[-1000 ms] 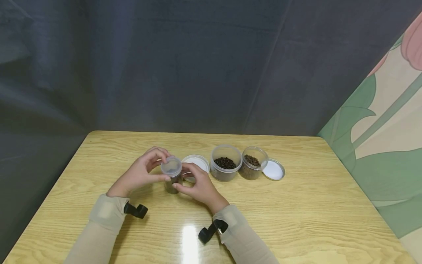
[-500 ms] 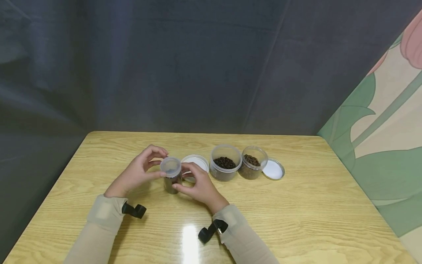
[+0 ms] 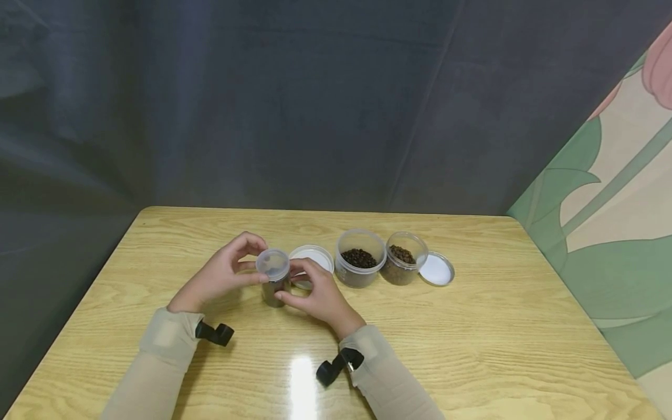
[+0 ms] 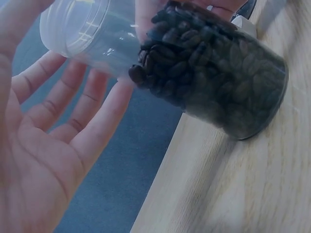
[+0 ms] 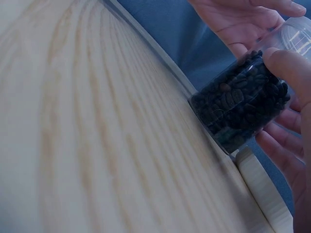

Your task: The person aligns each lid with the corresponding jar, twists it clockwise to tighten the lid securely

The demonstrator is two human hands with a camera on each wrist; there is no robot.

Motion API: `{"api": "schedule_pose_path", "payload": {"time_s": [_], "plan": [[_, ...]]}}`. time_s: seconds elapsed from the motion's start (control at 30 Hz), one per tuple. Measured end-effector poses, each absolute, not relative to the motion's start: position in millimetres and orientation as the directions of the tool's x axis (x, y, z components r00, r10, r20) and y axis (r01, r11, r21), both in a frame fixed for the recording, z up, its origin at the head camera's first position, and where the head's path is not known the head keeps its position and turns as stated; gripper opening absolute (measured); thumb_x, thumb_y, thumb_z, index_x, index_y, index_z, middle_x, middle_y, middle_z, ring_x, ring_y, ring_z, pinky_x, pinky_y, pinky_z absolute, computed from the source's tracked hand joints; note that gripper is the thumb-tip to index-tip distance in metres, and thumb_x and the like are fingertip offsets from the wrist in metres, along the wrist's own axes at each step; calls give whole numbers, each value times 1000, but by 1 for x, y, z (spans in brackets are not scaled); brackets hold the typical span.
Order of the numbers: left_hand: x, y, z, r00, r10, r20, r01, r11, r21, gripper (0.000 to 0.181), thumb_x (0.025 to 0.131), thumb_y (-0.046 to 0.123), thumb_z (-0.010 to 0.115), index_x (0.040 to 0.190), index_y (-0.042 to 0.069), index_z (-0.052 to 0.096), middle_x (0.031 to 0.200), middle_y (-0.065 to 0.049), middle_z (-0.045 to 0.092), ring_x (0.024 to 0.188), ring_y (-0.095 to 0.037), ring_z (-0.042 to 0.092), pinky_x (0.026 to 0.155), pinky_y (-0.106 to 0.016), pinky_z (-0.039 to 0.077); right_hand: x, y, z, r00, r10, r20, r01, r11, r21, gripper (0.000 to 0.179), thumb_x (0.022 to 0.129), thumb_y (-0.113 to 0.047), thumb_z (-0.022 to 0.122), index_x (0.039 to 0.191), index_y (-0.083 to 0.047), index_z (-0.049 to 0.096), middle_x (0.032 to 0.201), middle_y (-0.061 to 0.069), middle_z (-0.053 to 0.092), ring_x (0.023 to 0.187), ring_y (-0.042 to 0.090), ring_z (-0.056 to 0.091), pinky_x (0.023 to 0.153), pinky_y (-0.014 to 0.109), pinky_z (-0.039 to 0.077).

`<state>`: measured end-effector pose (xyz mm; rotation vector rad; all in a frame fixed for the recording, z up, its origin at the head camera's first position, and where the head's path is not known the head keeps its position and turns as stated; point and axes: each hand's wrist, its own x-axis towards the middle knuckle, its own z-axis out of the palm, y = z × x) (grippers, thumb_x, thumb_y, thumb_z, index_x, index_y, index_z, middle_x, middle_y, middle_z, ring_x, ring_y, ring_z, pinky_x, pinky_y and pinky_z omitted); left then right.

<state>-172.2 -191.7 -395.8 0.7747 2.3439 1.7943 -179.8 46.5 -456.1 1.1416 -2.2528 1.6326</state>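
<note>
A clear jar of dark coffee beans stands on the wooden table, with a translucent lid on top. My left hand holds the lid from the left, thumb at its near side and fingers round the far side. In the left wrist view, the lid is frosted, with bean-free clear wall below it. My right hand grips the jar's body from the right, thumb in front. In the right wrist view, the beans show through the wall, and the jar's base is at the table.
A white-lined round lid lies just behind my right fingers. To its right stand an uncovered tub of dark beans and an uncovered jar of lighter brown beans. Another white lid leans at that jar's right side.
The left fingers have shifted from over the lid's top to round its sides, and the thumb has slid slightly left. The right hand and jar have stayed in place.
</note>
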Motion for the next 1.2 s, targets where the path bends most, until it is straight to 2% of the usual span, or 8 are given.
{"api": "schedule_pose_path", "payload": {"time_s": [0.23,0.47,0.67,0.87,1.03,1.2], "plan": [[-172,-192,-395,-861,456,224,332,173,927,43,90,1,76,127,4,53,128,-11,54,116,-20,58,98,-29,55,-180,47,-454,-712,-494,499,-627,128,-768,50,82,-6,86,124,-3,60,116,12,65,106,24,66,94,28,57],[-173,-196,-395,-840,499,214,329,154,931,45,95,1,70,136,5,53,133,-12,55,121,-24,56,98,-30,55,-180,47,-454,-708,-493,506,-631,119,-767,49,82,-4,85,124,-2,61,115,12,65,106,24,66,93,29,58],[-173,-198,-394,-825,526,205,323,143,936,47,98,3,67,140,3,49,137,-13,52,125,-21,53,100,-28,53,-181,46,-456,-713,-489,502,-628,127,-768,48,82,-5,85,124,-3,61,115,12,65,106,24,66,92,30,59],[-172,-197,-394,-839,501,214,345,185,920,51,97,5,67,141,1,41,139,-19,45,122,-21,54,100,-28,53,-181,45,-456,-719,-493,490,-620,134,-773,48,82,-6,85,124,-2,61,115,12,65,105,23,66,92,31,59],[-171,-193,-392,-855,480,196,336,223,915,47,95,6,72,133,6,44,134,-16,48,120,-25,54,101,-34,53,-180,45,-455,-719,-491,492,-621,135,-772,48,82,-5,85,124,-2,61,115,12,65,105,23,66,92,29,58],[-171,-190,-390,-855,481,192,340,240,909,43,93,6,75,128,5,49,128,-11,53,118,-29,54,102,-45,52,-179,46,-456,-720,-488,494,-620,132,-773,48,82,-5,85,124,-3,61,115,11,65,105,23,66,92,28,58]]}}
